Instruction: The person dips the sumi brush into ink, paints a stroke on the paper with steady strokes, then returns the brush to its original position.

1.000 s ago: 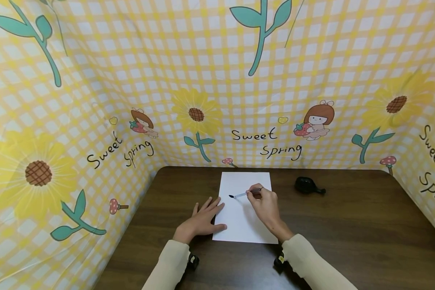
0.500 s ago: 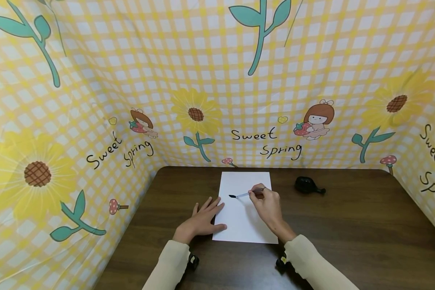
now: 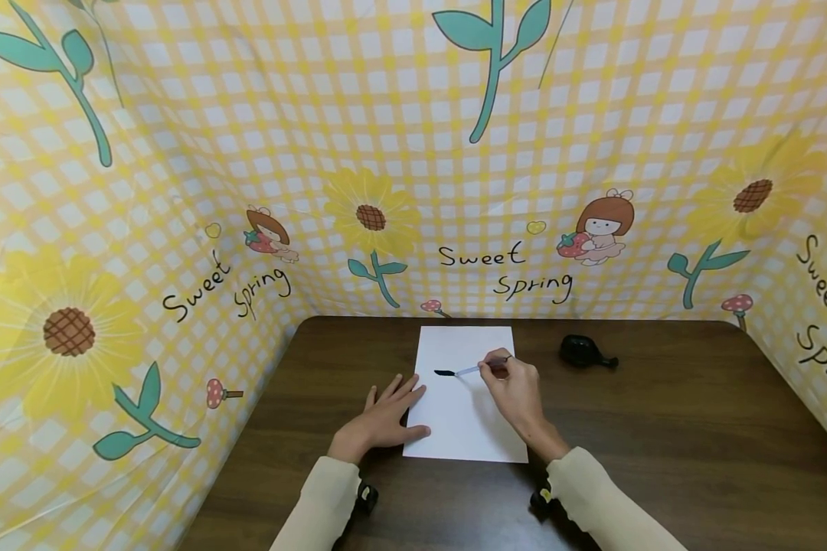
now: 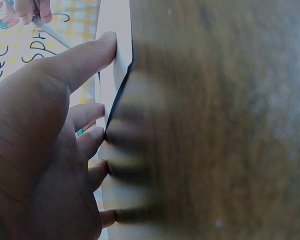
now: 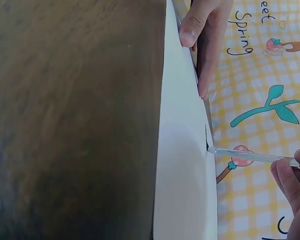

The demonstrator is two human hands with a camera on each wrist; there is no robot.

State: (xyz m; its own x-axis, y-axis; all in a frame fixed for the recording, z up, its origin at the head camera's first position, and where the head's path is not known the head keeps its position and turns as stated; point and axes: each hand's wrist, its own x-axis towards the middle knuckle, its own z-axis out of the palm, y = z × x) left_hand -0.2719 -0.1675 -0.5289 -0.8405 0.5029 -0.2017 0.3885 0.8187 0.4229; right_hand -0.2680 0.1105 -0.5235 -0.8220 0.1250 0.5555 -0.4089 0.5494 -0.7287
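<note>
A white sheet of paper point(image 3: 455, 428) lies on the table. My left hand point(image 3: 379, 419) rests spread on the sheet's left edge; the left wrist view shows its thumb point(image 4: 97, 50) on the paper and the fingertips along the edge. Between thumb and fingers, my right hand point(image 3: 515, 390) pinches a slim brush point(image 3: 470, 370) with a pale, see-through handle, slanted over the upper half of the paper. In the right wrist view the tip of the brush point(image 5: 230, 152) meets the sheet. A short black stroke point(image 3: 444, 373) runs leftward from the tip.
To the right of the paper lies a glossy black dish-like object point(image 3: 582, 352) with a narrow neck. The dark brown wooden table point(image 3: 661, 444) is bordered at the back and sides by a yellow checked cloth point(image 3: 482, 191). Each wrist wears a small black device point(image 3: 367, 497).
My right hand has slid a little to the right with the brush, and the black stroke behind the tip has grown longer. The left hand has stayed in place.
</note>
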